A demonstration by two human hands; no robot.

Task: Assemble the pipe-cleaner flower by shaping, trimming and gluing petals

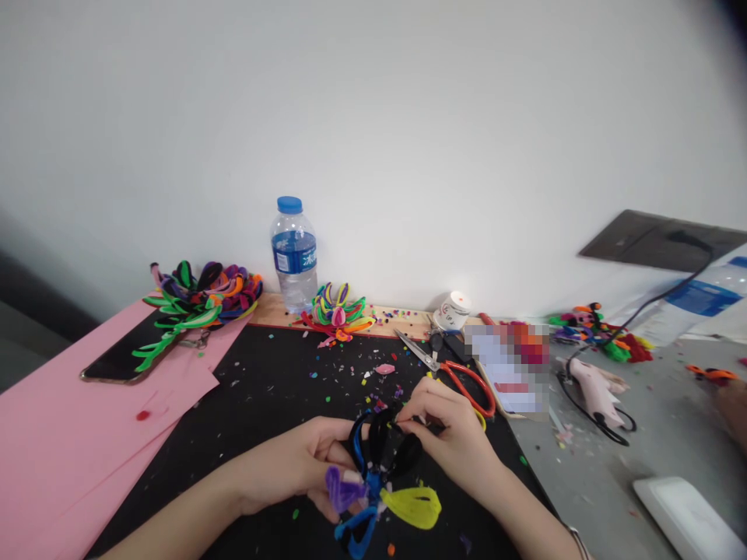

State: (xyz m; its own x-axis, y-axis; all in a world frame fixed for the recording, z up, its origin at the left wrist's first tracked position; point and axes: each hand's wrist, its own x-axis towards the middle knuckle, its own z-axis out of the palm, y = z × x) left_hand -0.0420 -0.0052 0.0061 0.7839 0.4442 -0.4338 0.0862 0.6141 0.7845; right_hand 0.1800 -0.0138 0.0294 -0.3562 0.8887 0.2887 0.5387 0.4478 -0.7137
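A pipe-cleaner flower (412, 505) with fuzzy loops in purple, yellow, blue and black is held low over the black mat (257, 435). My left hand (312, 467) supports it from the left, its fingers curled behind the purple and blue loops. On the other side my right hand (452, 428) pinches at the black loops near the top with thumb and forefinger. Whatever lies exactly between those fingertips is too small to make out. Just beyond my right hand lie scissors (470, 385) with orange-red handles, their blades apart.
Behind stand a water bottle (295, 260), a paper cup (451, 313) and two pipe-cleaner bunches (198, 299). A phone (117, 358) rests on pink paper (52, 435). At right are a corded pink glue gun (595, 395), a white case (689, 513) and another person's hand (732, 408).
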